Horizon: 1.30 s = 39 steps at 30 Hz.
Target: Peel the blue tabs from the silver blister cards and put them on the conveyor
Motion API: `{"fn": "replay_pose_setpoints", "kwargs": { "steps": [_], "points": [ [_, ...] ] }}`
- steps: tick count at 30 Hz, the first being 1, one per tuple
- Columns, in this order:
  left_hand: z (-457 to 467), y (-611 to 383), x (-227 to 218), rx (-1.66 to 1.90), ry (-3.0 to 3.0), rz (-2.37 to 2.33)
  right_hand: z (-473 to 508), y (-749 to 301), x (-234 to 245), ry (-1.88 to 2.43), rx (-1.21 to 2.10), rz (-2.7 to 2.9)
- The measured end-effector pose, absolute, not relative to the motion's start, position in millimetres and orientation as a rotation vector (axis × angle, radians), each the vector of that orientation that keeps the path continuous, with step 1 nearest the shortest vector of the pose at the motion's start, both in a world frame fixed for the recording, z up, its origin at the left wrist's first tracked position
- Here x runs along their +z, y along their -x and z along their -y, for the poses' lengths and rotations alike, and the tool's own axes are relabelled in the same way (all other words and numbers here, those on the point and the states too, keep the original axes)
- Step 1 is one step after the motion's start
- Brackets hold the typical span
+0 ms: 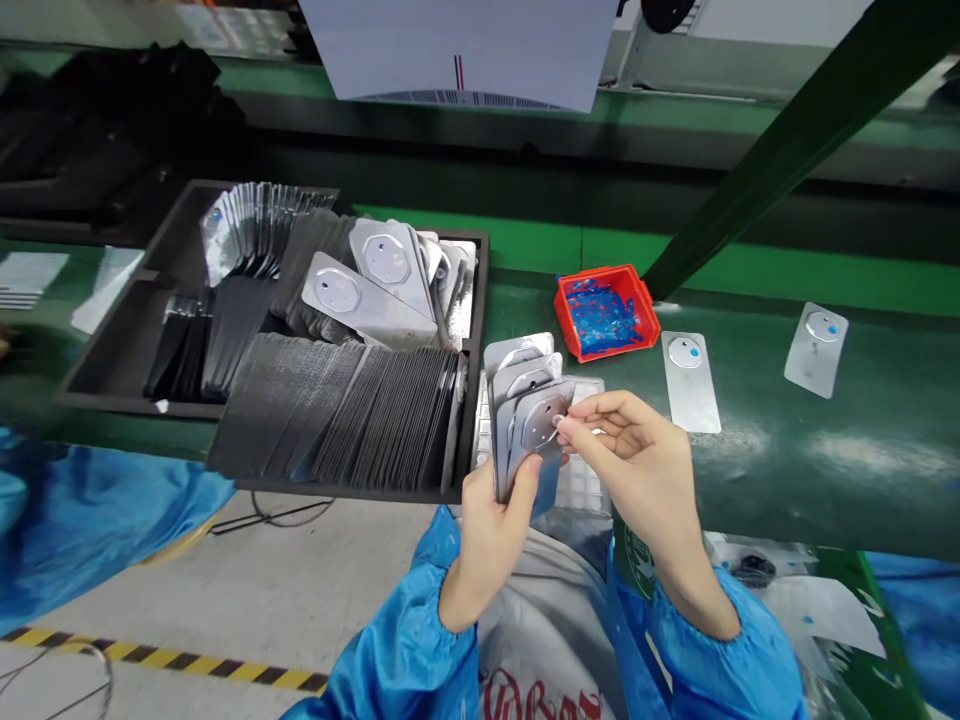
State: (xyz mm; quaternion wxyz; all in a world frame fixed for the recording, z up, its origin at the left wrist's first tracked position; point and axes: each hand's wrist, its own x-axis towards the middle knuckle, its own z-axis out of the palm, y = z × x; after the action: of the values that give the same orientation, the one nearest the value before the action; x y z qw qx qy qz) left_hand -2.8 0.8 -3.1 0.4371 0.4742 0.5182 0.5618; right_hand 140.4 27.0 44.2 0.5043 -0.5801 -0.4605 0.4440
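Observation:
My left hand (491, 530) is closed around a fanned stack of silver metal plates (517, 385), thumb across the front. The plates have rounded corners and a raised round area with small holes near the top. My right hand (649, 470) pinches a tiny pale, clear-looking piece (557, 421) between thumb and index finger, against the round area of the front plate; its exact kind is too small to make out. Behind the stack lies a white gridded tray (587, 490), partly covered. Beyond my right hand stands a red bin (651, 305) with small blue pieces inside.
To the left, a black tray (112, 340) holds rows of dark plates (337, 415) and loose silver plates (382, 255). Single plates with a blue dot lie right of the bin, one nearer (691, 390) and one farther (817, 355). A dark green post (787, 150) slants behind the bin.

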Motion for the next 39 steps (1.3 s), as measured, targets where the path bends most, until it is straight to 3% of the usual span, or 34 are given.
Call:
{"fn": "replay_pose_setpoints", "kwargs": {
  "steps": [10, 19, 25, 31, 36, 39],
  "points": [
    [-2.6, 10.1, -1.8, 1.311, -1.069, -1.294, -37.4, -149.1, 42.6, 1.378, 1.163, 1.219],
    [11.8, 10.9, -1.3, 1.404, -0.512, -1.489, -50.5, -145.3, 61.9, 1.389, 0.693, 1.263],
    [16.5, 57.6, 8.6, 1.628, -0.41, -1.066, -143.3, -99.6, 82.2, 1.124, 0.414, 1.306],
    [17.5, 67.9, 15.3, 1.562, -0.211, -1.292, -209.9, -43.7, 50.8, 1.169, 0.376, 1.681],
    [8.3, 67.0, 19.0, 1.339, -0.34, -1.364, -159.4, -64.7, 48.7, 1.137, 0.035, 1.779],
    [-0.4, 70.2, 17.3, 1.256, -0.533, -1.393, -102.9, -88.2, 63.8, 1.036, 0.088, 1.767]
  ]
}}
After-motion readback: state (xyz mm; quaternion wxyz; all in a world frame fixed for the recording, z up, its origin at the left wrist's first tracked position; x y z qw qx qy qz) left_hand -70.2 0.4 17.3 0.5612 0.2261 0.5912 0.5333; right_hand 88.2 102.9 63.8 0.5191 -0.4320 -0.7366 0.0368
